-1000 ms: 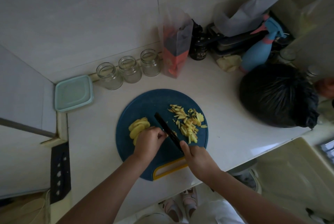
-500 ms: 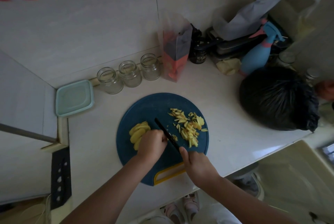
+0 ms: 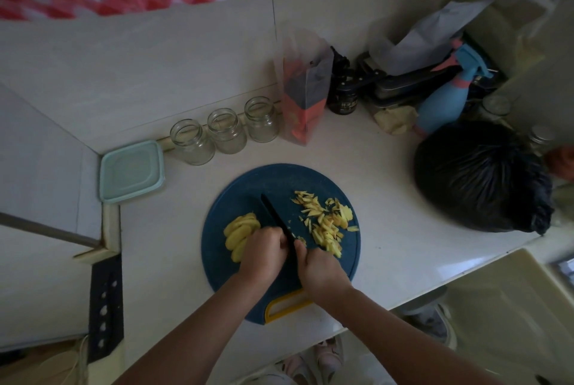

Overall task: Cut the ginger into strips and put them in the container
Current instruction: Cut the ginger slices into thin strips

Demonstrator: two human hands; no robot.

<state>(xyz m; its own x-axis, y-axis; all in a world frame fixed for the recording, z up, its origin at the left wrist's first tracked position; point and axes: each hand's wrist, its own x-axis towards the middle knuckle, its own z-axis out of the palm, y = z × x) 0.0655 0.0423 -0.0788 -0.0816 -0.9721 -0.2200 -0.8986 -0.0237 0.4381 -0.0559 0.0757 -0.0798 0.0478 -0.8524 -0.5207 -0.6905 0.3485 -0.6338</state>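
Position: ginger slices left of the knife, pinned under the left hand, fingers curled.
Grip: right hand wraps the knife handle.

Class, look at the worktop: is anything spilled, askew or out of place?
Nothing stands out: the strips and slices all lie on the board, none on the counter.

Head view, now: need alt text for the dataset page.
A person's right hand holds a black knife on a round blue cutting board, beside the left hand gripping ginger slices. Cut strips lie piled right of the blade; a lidded container and three glass jars stand farther back on the counter.
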